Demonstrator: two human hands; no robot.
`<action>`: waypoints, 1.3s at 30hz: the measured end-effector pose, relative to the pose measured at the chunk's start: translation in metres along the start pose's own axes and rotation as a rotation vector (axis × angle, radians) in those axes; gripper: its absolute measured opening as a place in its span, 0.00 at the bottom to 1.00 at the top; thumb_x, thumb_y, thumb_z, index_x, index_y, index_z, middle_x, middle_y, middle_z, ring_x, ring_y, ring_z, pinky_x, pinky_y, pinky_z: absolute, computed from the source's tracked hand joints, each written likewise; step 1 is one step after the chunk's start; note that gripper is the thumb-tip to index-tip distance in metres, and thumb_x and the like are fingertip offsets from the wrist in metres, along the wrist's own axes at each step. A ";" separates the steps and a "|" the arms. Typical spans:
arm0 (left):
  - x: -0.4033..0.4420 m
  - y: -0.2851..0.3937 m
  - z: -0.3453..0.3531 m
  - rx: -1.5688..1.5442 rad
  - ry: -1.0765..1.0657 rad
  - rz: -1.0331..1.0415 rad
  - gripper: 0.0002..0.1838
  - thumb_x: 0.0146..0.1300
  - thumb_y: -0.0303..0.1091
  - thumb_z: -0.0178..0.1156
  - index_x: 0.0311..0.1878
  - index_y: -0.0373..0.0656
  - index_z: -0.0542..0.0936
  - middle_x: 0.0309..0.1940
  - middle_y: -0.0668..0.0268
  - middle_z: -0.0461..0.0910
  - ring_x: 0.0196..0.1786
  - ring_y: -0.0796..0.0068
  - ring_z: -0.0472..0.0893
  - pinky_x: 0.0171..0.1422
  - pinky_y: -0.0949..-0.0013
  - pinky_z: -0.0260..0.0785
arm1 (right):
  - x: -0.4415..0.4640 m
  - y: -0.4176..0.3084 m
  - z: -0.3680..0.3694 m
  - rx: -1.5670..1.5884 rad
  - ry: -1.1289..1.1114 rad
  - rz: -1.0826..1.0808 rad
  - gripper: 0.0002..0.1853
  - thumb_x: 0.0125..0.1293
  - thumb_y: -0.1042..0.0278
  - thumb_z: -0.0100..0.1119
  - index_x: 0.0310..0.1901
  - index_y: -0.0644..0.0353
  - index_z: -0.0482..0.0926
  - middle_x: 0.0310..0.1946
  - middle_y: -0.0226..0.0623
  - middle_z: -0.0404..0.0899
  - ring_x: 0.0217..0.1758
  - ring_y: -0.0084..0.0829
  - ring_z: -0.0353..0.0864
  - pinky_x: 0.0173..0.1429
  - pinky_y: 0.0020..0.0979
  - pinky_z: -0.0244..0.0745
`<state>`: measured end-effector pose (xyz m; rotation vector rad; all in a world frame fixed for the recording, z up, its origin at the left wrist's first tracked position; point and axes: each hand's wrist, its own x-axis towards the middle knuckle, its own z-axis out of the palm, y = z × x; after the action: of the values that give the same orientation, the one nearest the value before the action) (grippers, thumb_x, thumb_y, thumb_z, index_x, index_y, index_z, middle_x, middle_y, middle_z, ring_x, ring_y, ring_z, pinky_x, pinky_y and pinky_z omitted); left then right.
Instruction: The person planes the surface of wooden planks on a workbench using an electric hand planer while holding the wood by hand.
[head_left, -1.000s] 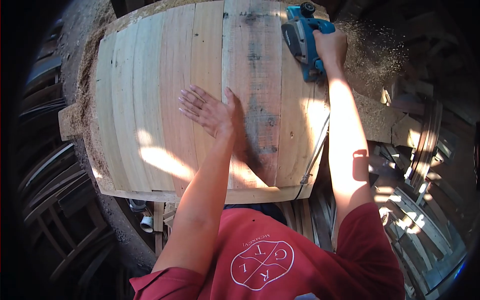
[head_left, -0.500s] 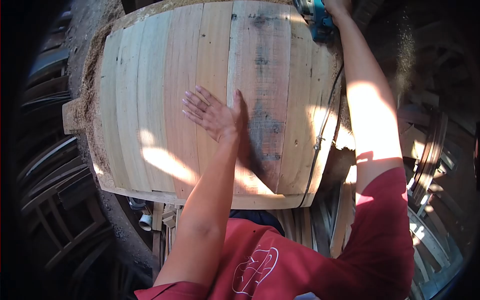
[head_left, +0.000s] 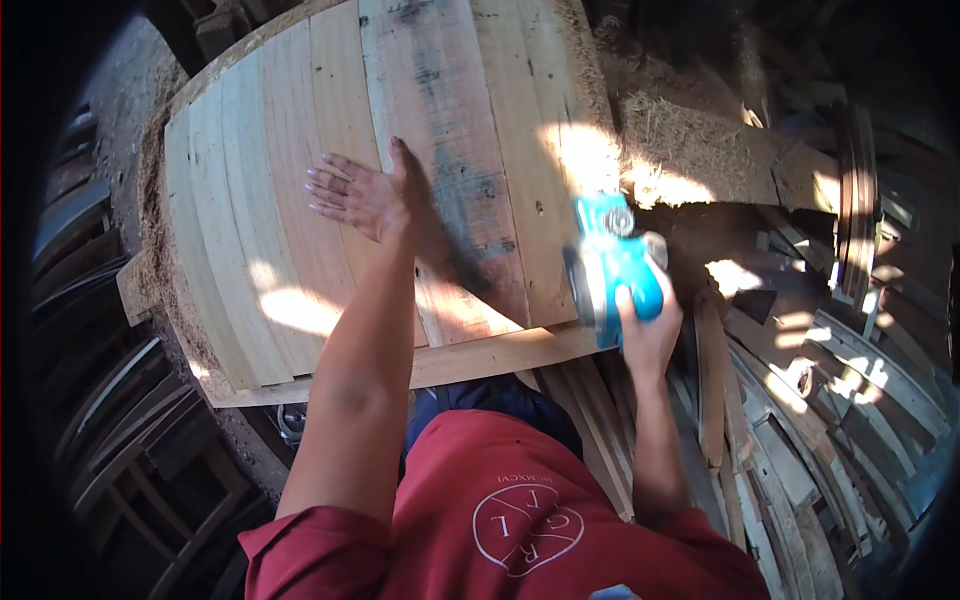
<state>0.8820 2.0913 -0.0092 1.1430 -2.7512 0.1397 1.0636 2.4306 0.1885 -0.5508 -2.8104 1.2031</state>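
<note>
A wide panel of joined wooden boards (head_left: 300, 130) lies in front of me, with dark stains along one reddish board. Over its middle, my left hand (head_left: 368, 197) is held flat with the fingers stretched out and holds nothing; I cannot tell whether it touches the wood. My right hand (head_left: 654, 335) is wrapped round a teal electric planer (head_left: 628, 270) at the panel's near right edge. The planer is tilted on its side, slightly blurred, and its underside faces the panel. Whether it touches the boards is unclear.
Wood shavings (head_left: 665, 125) are heaped beyond the panel's right edge, and more sawdust (head_left: 150, 180) lines its left side. Loose wood strips (head_left: 800, 500) lie in a pile at the lower right. Dark frames (head_left: 130, 480) stack up on the left.
My right hand has drawn the planer from the panel's far right corner back toward me. My left hand stays flat over the boards. The view has shifted to the right.
</note>
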 end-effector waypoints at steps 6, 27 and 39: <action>0.001 0.000 0.005 -0.042 0.041 -0.007 0.66 0.65 0.90 0.43 0.91 0.45 0.54 0.91 0.44 0.50 0.93 0.41 0.46 0.94 0.36 0.27 | -0.130 0.038 -0.036 0.006 -0.027 0.246 0.30 0.65 0.79 0.67 0.71 0.59 0.83 0.61 0.58 0.89 0.64 0.53 0.91 0.66 0.43 0.83; 0.000 -0.001 0.002 -0.058 0.051 0.007 0.64 0.66 0.88 0.44 0.90 0.44 0.57 0.90 0.40 0.51 0.92 0.37 0.47 0.93 0.34 0.30 | 0.055 -0.009 0.023 0.055 0.005 0.010 0.25 0.66 0.76 0.68 0.66 0.66 0.85 0.56 0.53 0.91 0.62 0.42 0.92 0.68 0.39 0.83; -0.002 -0.001 -0.006 -0.026 0.038 0.043 0.64 0.68 0.86 0.46 0.90 0.41 0.56 0.90 0.38 0.50 0.91 0.34 0.48 0.93 0.33 0.32 | 0.242 -0.077 0.091 0.090 -0.046 -0.042 0.20 0.63 0.68 0.70 0.57 0.58 0.90 0.48 0.54 0.92 0.54 0.48 0.94 0.60 0.43 0.87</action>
<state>0.8852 2.0927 -0.0035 1.0638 -2.7372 0.1291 0.7981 2.3993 0.1539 -0.4623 -2.7730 1.3428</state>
